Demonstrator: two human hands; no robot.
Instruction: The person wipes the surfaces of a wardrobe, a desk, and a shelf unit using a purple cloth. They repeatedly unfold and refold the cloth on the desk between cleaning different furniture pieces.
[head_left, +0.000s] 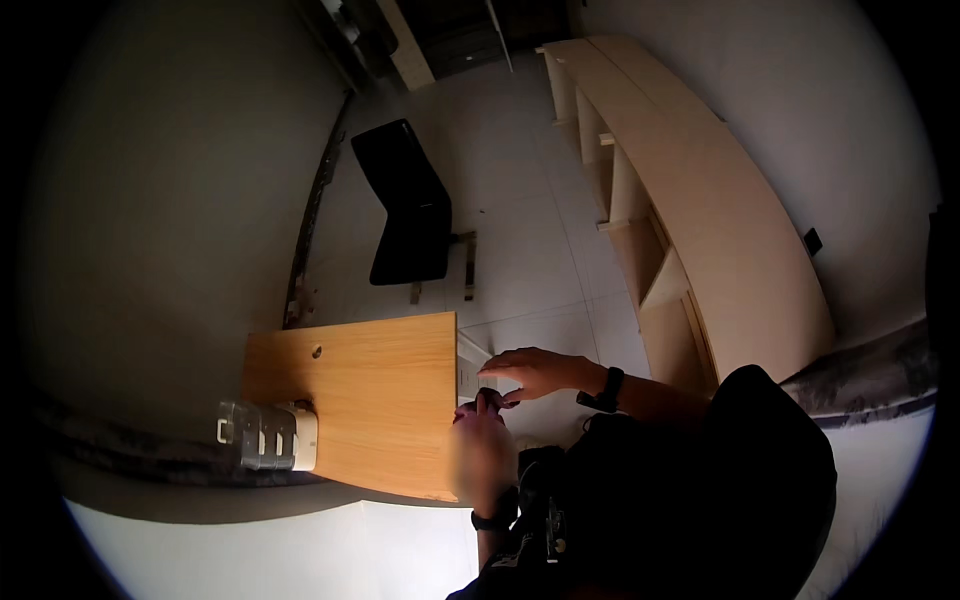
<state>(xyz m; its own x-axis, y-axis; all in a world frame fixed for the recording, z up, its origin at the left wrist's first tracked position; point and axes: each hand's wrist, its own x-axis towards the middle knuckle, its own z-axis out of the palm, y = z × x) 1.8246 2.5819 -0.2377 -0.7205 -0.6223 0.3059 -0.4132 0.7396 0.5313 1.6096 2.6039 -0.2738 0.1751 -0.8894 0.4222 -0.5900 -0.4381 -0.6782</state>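
Note:
Just past the right edge of a wood-topped desk (382, 390), my left hand (481, 454) grips a dark purple cloth-like item (487, 399). Part of that hand is blurred. Above it in the picture, my right hand (534, 371) reaches in with its fingers stretched out and its thumb apart. The thumb tip is at the item's edge; whether it presses on it is hard to tell. A black band circles my left wrist, and a black watch-like band (611, 388) my right.
A clear plastic drawer box (266, 436) with white handles stands at the desk's left side. A cable hole (316, 352) pierces the desktop. Beyond the desk is a black chair (416, 217). A long, low wooden shelf unit (697, 195) runs along the right wall.

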